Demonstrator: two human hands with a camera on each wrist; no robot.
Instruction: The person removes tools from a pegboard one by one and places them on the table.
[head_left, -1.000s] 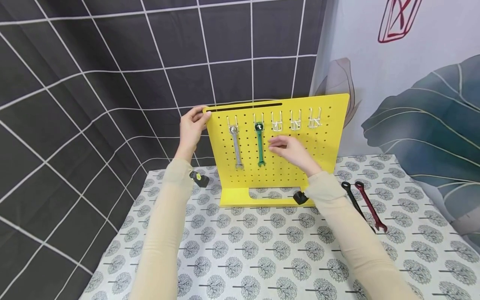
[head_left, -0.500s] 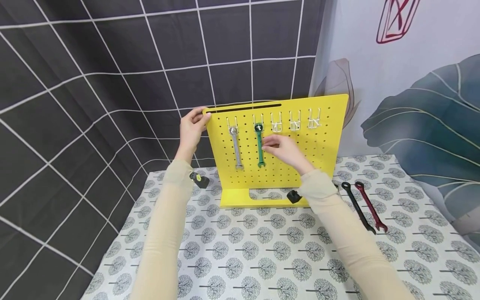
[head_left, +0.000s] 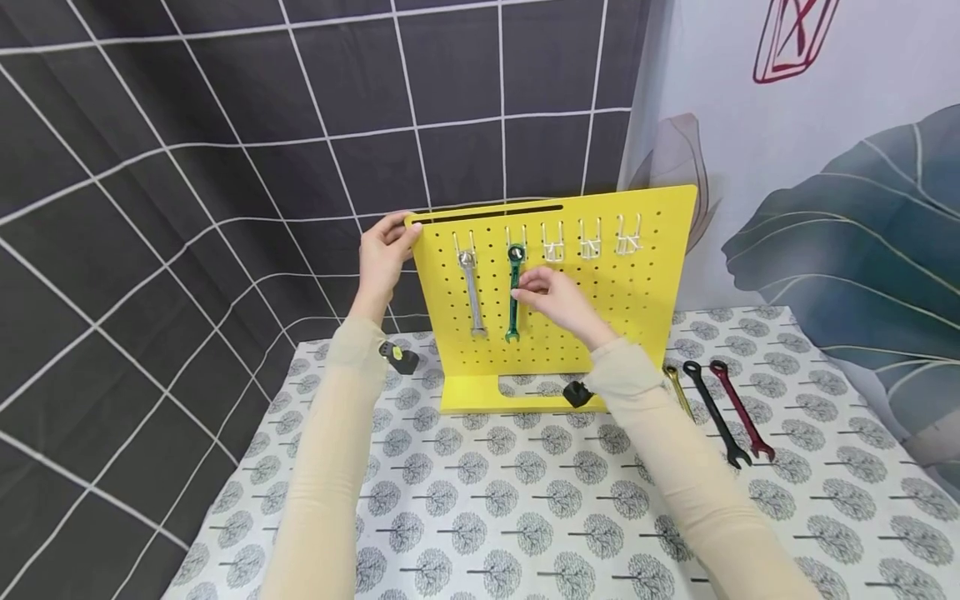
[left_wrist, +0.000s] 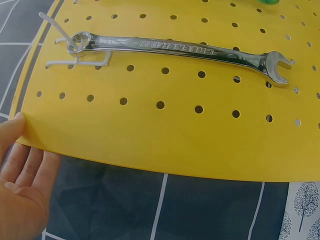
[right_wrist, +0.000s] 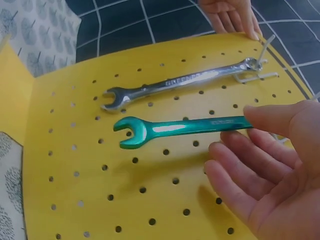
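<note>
My left hand (head_left: 381,260) pinches the top left corner of a yellow pegboard (head_left: 570,346), thumb in front and fingers behind. A silver combination wrench (left_wrist: 175,48) hangs by its ring end on the leftmost white hook, just beside that hand. On the hook to its right is a green combination wrench (right_wrist: 195,126). My right hand (head_left: 558,300) pinches the green wrench's shank between thumb and fingers. In the right wrist view its open end stands off the board, above a shadow; the ring end is hidden behind the hand there. In the head view the ring surrounds its hook.
Three white hooks (head_left: 590,248) to the right bear no wrench. On the patterned tablecloth (head_left: 495,500), right of the board, lie a black wrench (head_left: 716,414), a red wrench (head_left: 742,410) and a gold wrench (head_left: 677,388), partly behind my right sleeve. A dark gridded curtain stands behind.
My right hand has moved left to the green wrench and taken hold of it. The wrench's lower end has shifted slightly left and down. The gold wrench has come out from behind my sleeve.
</note>
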